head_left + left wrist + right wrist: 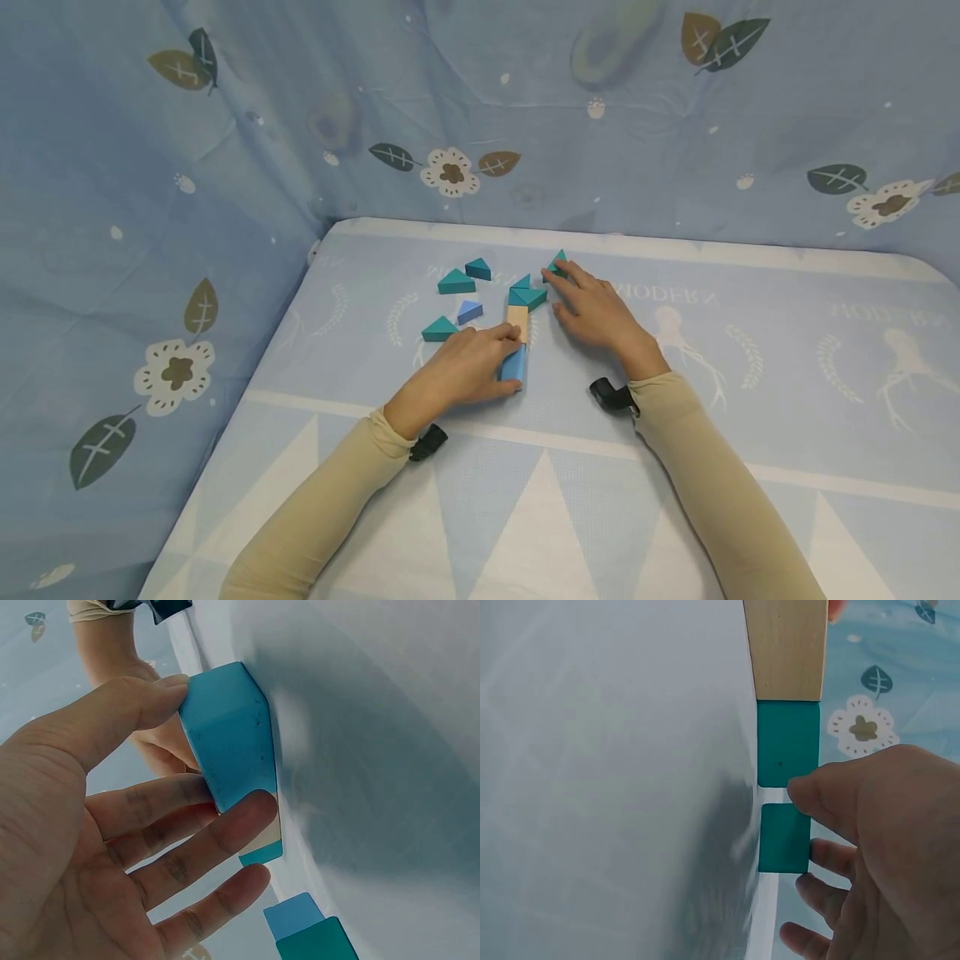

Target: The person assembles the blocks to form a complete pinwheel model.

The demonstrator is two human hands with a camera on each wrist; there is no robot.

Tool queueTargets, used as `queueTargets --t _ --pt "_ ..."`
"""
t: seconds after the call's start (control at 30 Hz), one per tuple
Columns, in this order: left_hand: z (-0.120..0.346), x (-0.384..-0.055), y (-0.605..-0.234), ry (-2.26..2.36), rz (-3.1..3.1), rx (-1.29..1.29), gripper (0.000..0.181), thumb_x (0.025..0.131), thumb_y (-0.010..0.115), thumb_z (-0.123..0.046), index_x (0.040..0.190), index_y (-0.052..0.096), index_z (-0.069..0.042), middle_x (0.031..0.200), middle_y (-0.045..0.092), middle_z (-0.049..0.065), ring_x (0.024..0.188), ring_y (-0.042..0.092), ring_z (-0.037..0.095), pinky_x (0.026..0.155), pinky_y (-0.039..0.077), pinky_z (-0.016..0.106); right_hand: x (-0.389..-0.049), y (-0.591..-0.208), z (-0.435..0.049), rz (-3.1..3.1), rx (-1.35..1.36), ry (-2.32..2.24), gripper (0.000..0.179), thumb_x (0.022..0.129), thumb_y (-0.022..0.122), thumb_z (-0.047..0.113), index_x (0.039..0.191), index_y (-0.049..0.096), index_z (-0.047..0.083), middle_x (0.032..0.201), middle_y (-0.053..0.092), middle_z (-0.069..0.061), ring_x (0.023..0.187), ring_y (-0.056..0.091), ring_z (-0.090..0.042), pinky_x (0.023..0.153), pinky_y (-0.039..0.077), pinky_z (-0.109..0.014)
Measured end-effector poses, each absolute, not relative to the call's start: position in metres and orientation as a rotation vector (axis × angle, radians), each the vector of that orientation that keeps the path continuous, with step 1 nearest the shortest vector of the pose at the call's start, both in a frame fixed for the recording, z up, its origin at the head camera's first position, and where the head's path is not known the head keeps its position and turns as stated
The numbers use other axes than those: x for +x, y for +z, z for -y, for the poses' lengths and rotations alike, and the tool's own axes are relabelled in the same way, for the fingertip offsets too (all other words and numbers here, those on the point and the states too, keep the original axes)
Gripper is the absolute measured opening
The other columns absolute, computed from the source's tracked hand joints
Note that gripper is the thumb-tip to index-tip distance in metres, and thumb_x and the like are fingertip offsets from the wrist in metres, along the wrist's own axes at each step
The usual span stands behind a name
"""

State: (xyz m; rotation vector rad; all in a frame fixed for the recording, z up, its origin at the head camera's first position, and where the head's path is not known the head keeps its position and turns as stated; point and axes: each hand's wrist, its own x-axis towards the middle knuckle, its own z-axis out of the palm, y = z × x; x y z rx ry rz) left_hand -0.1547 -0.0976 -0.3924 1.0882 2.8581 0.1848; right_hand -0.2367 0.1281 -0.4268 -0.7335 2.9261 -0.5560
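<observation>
- Blue block (513,364) lies on the patterned cloth (562,417) at the near end of a short row, closest to the person of anything in that row.
- The left hand (468,367) grasps it: thumb at its near end, fingers towards its far end, the other fingers spread out beside it.
- From where I stand, a tan block (517,318) follows straight on from the blue one, partly hidden by the left fingers.
- Two teal pieces finish the row at the far end: a wider triangular one (532,297) against the tan block, and a smaller pointed one (521,282) just past it.
- The right hand (596,315) has fingertips on a separate teal piece (784,838), to the right of the row and a little beyond it; those fingers are loose rather than clenched, and the thumb stands apart from the piece.
- Left of the row sit four loose wedges: a larger teal wedge (457,282), a dark blue wedge (477,269) near its far corner, a light blue wedge (470,312), and another teal wedge (439,329) close to the left hand.
- Beige sleeves (322,517) cover both forearms, and a blue curtain (525,67) with leaves and flowers hangs behind.
</observation>
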Motion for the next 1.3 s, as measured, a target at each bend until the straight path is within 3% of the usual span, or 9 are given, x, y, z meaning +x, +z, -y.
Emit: queueTargets --t 0.17,0.3,0.43,0.8,1.03,1.3 --pt "0.0979 -0.1545 -0.3921 0.186 -2.86 1.092 0.059 0.085 0.075 -0.041 0.131 0.063 -0.006 0.138 0.058 0.004 0.082 0.068 0.019 0.072 0.054 0.031 -0.2361 -0.4275 -0.1273 -2.964 -0.73 -0.556 0.054 0.1 0.051 0.021 0.152 0.037 0.015 0.16 0.027 -0.012 0.149 0.021 -0.034 0.113 0.026 -0.057" --pt "0.098 -0.1542 -0.3921 0.189 -2.866 1.104 0.059 0.085 0.075 -0.041 0.13 0.064 -0.006 0.137 0.058 0.005 0.081 0.067 0.018 0.07 0.054 0.031 -0.2357 -0.4254 -0.1268 -3.022 -0.739 -0.584 0.045 0.099 0.052 0.018 0.144 0.047 0.011 0.154 0.036 -0.014 0.144 0.033 -0.036 0.111 0.03 -0.058" --pt "0.0977 -0.1539 -0.392 0.199 -2.866 1.112 0.058 0.085 0.076 -0.041 0.13 0.064 -0.006 0.137 0.058 0.005 0.083 0.068 0.019 0.072 0.054 0.031 -0.2347 -0.4238 -0.1271 -3.046 -0.742 -0.567 0.045 0.099 0.052 0.017 0.143 0.048 0.01 0.15 0.041 -0.015 0.138 0.04 -0.037 0.109 0.032 -0.058" --pt "0.0974 -0.1537 -0.3923 0.204 -2.873 1.108 0.058 0.084 0.076 -0.041 0.129 0.065 -0.006 0.136 0.059 0.005 0.081 0.068 0.018 0.07 0.054 0.031 -0.235 -0.421 -0.1284 -3.031 -0.701 -0.469 0.051 0.1 0.051 0.021 0.148 0.043 0.007 0.157 0.035 -0.011 0.148 0.026 -0.033 0.114 0.027 -0.056" --pt "0.0971 -0.1535 -0.3926 0.203 -2.876 1.106 0.058 0.084 0.076 -0.04 0.129 0.064 -0.006 0.136 0.059 0.005 0.081 0.068 0.019 0.073 0.055 0.031 -0.2349 -0.4209 -0.1294 -2.992 -0.708 -0.509 0.053 0.101 0.051 0.021 0.15 0.039 0.007 0.159 0.031 -0.011 0.145 0.03 -0.035 0.112 0.029 -0.057" --pt "0.0965 -0.1537 -0.3923 0.2 -2.868 1.083 0.059 0.085 0.076 -0.041 0.13 0.064 -0.006 0.137 0.059 0.004 0.081 0.067 0.019 0.073 0.054 0.03 -0.2367 -0.4241 -0.1313 -2.991 -0.692 -0.575 0.056 0.099 0.051 0.021 0.152 0.036 0.008 0.16 0.028 -0.012 0.148 0.025 -0.033 0.114 0.028 -0.054"
